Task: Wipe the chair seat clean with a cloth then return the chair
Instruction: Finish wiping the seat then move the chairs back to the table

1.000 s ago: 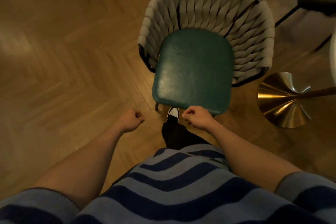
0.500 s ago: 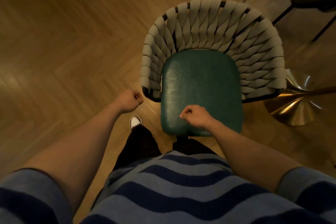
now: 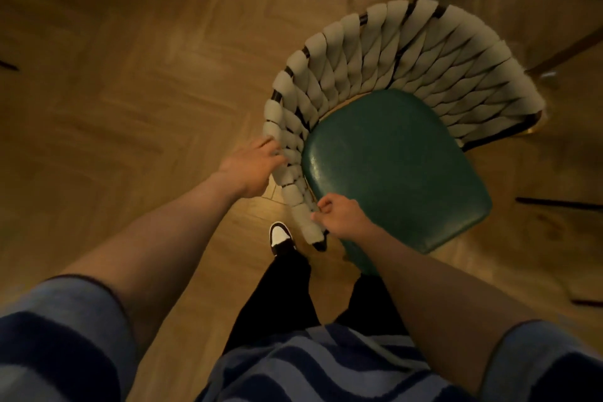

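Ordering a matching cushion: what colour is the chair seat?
Dark green, slightly glossy chair seat, clearest in the head view.

1. Chair seat [image 3: 394, 170]: green leather-like cover, smooth, slightly glossy, finely creased
2. Chair back [image 3: 385, 59]: thick woven cloth straps, pale, soft and matt, on a dark frame
3. Floor [image 3: 130, 75]: wood parquet, smooth, with a low sheen
4. Striped top [image 3: 313, 365]: fuzzy, matt knit

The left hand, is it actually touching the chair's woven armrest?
Touching. In the head view the left hand lies against the outer side of the woven armrest, its fingers overlapping the pale straps with no gap showing.
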